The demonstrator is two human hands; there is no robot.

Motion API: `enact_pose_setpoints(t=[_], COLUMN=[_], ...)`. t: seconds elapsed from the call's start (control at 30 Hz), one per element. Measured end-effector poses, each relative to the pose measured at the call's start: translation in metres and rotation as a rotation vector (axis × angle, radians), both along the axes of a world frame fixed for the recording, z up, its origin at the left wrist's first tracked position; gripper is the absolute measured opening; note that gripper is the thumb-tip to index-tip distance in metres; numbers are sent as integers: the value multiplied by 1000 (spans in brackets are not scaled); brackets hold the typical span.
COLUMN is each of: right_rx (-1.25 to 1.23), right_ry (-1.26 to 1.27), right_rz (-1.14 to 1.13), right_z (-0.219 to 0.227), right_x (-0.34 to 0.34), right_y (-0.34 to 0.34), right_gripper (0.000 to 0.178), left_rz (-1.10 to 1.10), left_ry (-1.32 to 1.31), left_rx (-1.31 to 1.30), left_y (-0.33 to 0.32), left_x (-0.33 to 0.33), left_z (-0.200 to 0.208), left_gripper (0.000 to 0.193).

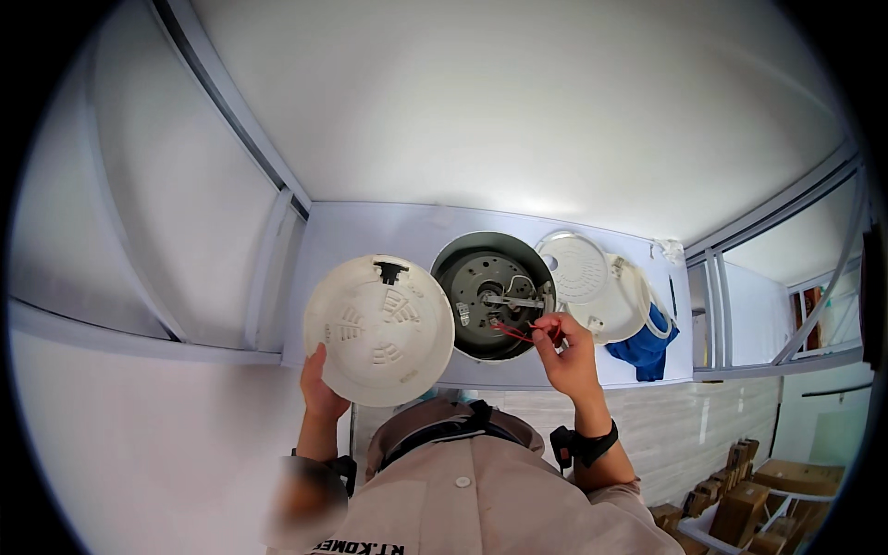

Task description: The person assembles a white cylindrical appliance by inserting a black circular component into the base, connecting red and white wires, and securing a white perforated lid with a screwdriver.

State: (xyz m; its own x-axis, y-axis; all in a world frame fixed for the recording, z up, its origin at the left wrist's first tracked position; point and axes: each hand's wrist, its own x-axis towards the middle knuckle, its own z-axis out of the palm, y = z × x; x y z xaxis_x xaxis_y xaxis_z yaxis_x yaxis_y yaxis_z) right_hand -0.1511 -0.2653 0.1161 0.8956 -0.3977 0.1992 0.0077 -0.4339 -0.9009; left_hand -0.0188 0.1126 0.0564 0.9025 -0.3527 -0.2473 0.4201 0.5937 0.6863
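My left hand (324, 393) grips the lower left rim of a round white plastic cover (379, 338) with slotted vents and a black piece near its top edge. The cover is held tilted at the left, overlapping the edge of an open round appliance housing (486, 243). Inside that grey housing sit a dark metal disc (474, 287), a metal bracket and a pale wire. At its lower right, my right hand (569, 363) pinches thin red wires (514, 331) that run out of the housing. My left palm and part of the housing's left side are hidden.
The housing stands on a narrow white table (384, 220) against a pale wall. To its right lie a round perforated plate (575, 265), a white lid-like part (615, 314) and a blue cloth (641, 353). Cardboard boxes (740, 511) are stacked at the lower right.
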Motion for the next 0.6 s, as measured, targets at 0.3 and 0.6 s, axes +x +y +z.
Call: enact_pose_setpoints(t=[0.3,0.6], right_rx=[76,139], right_ry=[-32,-115], right_rz=[37,-117], right_z=[-3,-19], right_x=[2,-7], right_y=[-2,-34], right_gripper=[46,42], left_rz=[-78,-80], left_ry=[-36,-45], left_rx=[-9,-10], left_y=[0,-5], left_x=[2,0], left_z=[1,11], left_gripper=[61,64])
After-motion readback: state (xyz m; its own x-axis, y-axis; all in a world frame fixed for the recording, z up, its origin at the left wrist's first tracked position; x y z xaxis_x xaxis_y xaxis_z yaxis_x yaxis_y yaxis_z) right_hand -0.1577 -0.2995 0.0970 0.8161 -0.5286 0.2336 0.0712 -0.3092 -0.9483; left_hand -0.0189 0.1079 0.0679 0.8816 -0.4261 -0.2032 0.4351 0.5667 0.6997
